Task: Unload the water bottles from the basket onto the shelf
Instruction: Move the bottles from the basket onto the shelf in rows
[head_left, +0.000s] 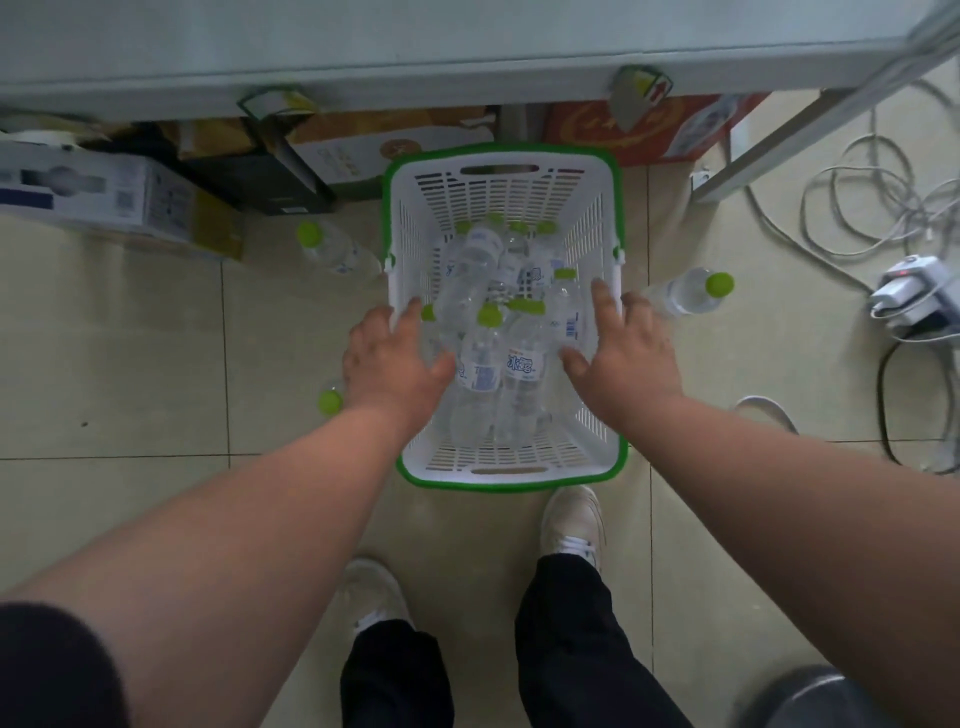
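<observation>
Beige floor tiles (130, 364) run up to a pale shelf (415, 47) with cardboard boxes (363, 145) stowed beneath it. On the floor stands a white slatted basket (597, 234) with a green rim, holding a jumble of clear water bottles (524, 364) with lime-green caps. Both bare arms reach down over it: the left hand (387, 364) hangs over the left rim with fingers spread and nothing in it, and the right hand (626, 353) hangs over the right rim, likewise splayed and holding nothing. Loose bottles lie on the tiles, one to the left (337, 249) and one to the right (685, 291). White cables (857, 208) coil at far right.
</observation>
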